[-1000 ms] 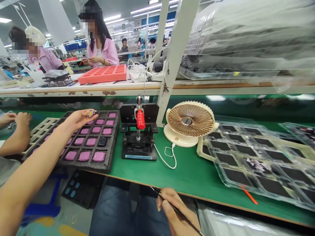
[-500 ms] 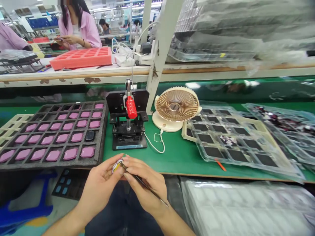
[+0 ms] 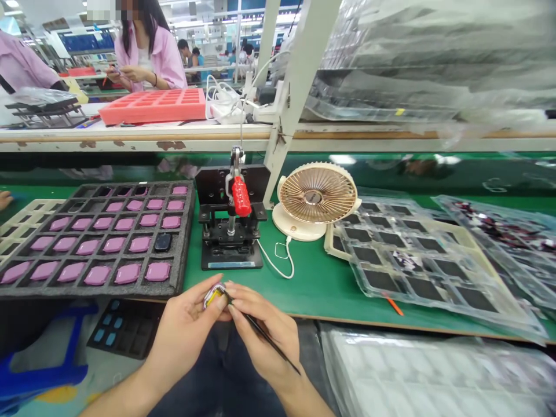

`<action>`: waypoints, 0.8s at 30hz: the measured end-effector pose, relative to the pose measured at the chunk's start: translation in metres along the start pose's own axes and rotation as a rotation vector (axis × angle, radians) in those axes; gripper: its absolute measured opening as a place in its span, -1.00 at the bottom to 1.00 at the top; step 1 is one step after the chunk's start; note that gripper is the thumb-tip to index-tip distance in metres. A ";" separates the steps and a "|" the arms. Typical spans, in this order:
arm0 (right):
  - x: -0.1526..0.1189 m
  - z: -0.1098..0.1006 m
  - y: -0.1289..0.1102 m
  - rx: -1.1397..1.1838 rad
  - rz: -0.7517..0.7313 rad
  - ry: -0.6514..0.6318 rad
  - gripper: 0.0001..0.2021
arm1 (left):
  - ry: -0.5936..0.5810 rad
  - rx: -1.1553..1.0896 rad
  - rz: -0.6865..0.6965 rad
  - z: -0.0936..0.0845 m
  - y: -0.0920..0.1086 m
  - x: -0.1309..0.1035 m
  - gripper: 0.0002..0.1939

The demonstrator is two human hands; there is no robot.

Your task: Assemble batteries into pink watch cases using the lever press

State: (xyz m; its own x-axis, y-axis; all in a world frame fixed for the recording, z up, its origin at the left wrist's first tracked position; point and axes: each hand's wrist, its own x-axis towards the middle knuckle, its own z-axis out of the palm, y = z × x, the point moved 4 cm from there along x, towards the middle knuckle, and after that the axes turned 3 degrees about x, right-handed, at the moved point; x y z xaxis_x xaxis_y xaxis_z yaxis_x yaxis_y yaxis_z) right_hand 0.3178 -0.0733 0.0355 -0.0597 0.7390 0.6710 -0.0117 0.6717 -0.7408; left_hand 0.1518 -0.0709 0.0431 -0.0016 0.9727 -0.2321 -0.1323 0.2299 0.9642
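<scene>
Close in front of me, my left hand (image 3: 186,324) is closed around a small device housing (image 3: 214,296), with thumb and fingers at its edges. The housing has a pale, purplish rim and a yellow part inside; the fingers cover much of it. My right hand (image 3: 264,330) grips slim dark tweezers (image 3: 264,336) like a pen. Their tip is at the housing's open side; whether it touches a part inside I cannot tell. Both hands are together just past the front edge of the green bench (image 3: 313,295).
A grey foam tray (image 3: 185,255) with purple watch-like cases stands left. Behind my hands is a black press (image 3: 232,237) with a red handle (image 3: 241,196). A fan (image 3: 319,194), clear plastic trays (image 3: 369,289) and an orange stick (image 3: 395,306) lie right. A co-worker (image 3: 150,55) sits opposite.
The view has shifted slightly, so the bench things appear a little lower and further right. The housing is turned a little and shows more of its rim. Both hands keep their holds.
</scene>
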 end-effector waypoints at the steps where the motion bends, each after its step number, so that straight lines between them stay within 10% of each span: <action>1: 0.001 0.000 0.000 -0.005 -0.002 -0.006 -0.56 | 0.004 0.010 0.008 0.000 0.000 0.000 -0.42; 18: -0.003 -0.002 0.000 -0.033 -0.030 -0.026 -0.54 | 0.066 0.343 0.173 -0.004 -0.010 -0.001 -0.51; 24: -0.014 0.001 0.007 -0.068 -0.103 0.022 -0.47 | 0.087 0.152 0.067 0.004 -0.004 -0.003 -0.50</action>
State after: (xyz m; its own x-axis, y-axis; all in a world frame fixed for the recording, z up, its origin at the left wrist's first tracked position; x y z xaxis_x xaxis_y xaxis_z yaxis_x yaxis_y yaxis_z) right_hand 0.3177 -0.0791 0.0209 -0.0394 0.6667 0.7443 0.0513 0.7453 -0.6648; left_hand 0.1561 -0.0742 0.0406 -0.0922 0.9811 -0.1702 0.0226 0.1729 0.9847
